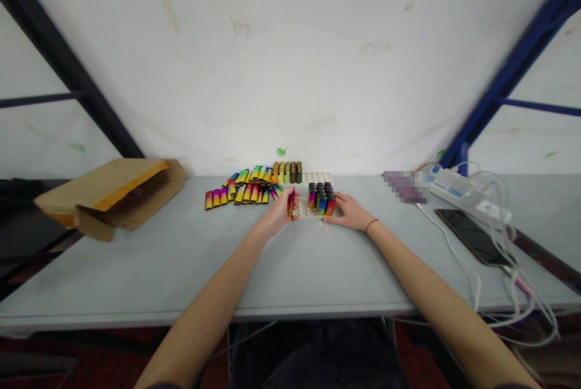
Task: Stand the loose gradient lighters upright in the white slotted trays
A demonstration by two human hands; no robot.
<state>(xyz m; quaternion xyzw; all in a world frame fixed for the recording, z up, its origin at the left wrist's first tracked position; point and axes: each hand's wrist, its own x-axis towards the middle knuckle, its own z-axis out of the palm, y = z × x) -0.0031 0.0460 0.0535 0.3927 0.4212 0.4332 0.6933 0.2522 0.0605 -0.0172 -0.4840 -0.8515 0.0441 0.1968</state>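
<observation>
My left hand (280, 212) is closed around a small red and multicoloured tube (291, 202), held upright at the left end of a white holed tray (305, 213). On the tray's right part stand several black-topped rainbow tubes (322, 202) in close rows. My right hand (350, 212) grips the tray's right end, with the thumb along its front and the fingers beside the tubes. Left of the tray lies a loose pile of rainbow tubes (247, 193). Whether these are lighters or some other kind I cannot make out.
Behind stands another white tray (318, 178), with upright green and orange tubes (287, 172) at its left. An opened cardboard box (109, 189) lies on the left. At right are a phone (472, 236), a power strip (469, 194) and tangled white cables (511, 244).
</observation>
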